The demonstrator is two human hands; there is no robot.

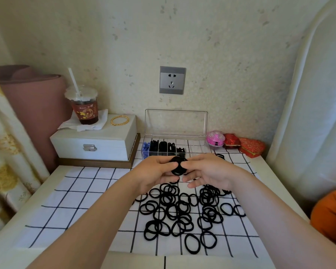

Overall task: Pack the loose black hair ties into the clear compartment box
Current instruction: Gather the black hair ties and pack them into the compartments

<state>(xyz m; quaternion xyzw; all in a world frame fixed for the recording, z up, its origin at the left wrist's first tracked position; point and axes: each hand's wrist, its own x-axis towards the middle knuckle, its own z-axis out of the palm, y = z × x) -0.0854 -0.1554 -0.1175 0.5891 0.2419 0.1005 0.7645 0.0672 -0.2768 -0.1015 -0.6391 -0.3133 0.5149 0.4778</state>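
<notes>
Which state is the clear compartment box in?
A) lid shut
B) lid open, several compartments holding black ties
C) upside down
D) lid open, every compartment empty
B: the clear compartment box has its lid upright and several compartments holding black ties; left hand and right hand hold a tie bundle.

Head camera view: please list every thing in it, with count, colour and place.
loose hair ties: many, black, spread on the cloth
bundle of hair ties: one, black, held between both hands
clear compartment box: one, transparent, lid open, behind the hands
checked cloth: one, white with black lines, under the ties
white box: one, white, back left
drink cup: one, dark drink with straw, on the white box
bangles: gold, count unclear, on the white box
wall socket: one, grey, above the clear box
small decorated boxes: three, one pink, two red, right of the clear box
left hand: one, grips the bundle
right hand: one, pinches the bundle
</notes>
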